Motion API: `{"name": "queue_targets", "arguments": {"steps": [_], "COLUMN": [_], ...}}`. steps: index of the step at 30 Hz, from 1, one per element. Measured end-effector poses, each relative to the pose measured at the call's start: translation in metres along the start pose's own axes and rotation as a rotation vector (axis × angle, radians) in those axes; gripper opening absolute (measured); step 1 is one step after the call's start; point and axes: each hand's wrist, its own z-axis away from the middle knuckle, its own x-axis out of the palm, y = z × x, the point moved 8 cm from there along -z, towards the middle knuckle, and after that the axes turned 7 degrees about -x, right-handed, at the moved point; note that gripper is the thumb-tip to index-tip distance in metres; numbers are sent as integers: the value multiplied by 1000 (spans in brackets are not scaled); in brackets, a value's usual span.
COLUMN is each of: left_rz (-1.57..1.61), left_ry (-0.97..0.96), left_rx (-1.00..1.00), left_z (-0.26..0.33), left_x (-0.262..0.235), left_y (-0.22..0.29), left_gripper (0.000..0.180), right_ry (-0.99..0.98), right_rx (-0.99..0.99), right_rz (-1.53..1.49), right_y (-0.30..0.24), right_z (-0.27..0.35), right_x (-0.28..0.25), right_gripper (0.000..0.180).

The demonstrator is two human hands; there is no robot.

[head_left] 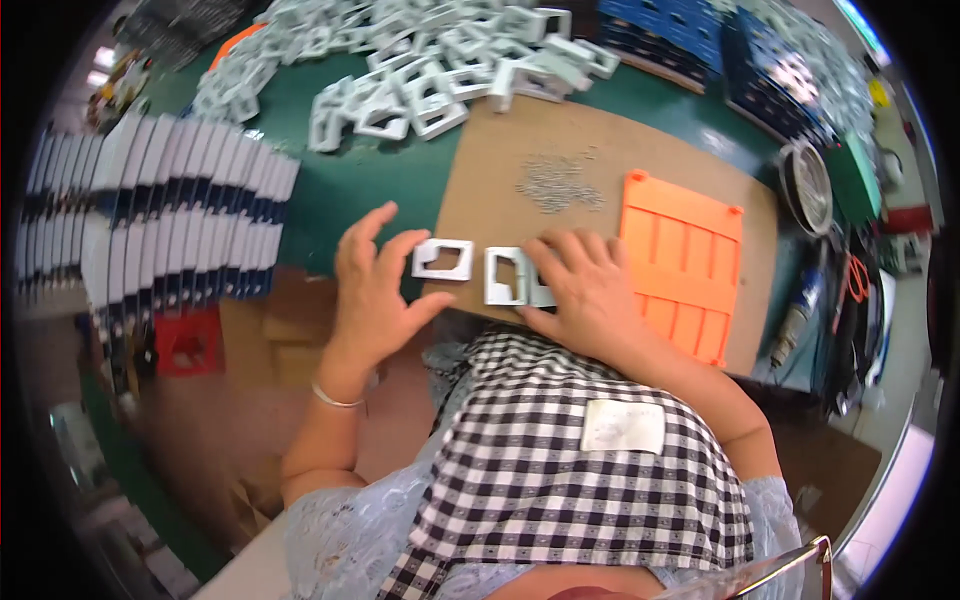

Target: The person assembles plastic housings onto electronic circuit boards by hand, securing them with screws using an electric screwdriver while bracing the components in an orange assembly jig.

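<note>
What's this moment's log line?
left hand: open, at leftmost white frame | right hand: over pale piece | brown board: small silvery bits, orange panel

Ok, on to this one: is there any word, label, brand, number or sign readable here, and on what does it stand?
None can be read.
Pale patch on the checked apron: faint marks, too blurred to read.
Blue parts at the top: pale marks, too small to tell if they are text.
White frames: no lettering visible.
</note>
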Motion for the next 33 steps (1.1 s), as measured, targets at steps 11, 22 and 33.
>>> {"name": "queue_targets", "arguments": {"steps": [11, 22, 33], "left_rz": [402, 201, 22], "left_ry": [-244, -430, -272], "left_rx": [0, 61, 318], "left_z": [-54, -97, -90], "left_x": [29, 129, 118], "left_y": [50, 157, 170], "left_gripper": [52, 64, 83], "right_ry": [278, 61, -16], "right_rx": [69, 124, 182], "right_rz": [66, 221, 119], "right_y": [78, 136, 154], "right_z": [58, 74, 97], "right_x": [-90, -86, -103], "right_gripper": [60, 61, 83]}}
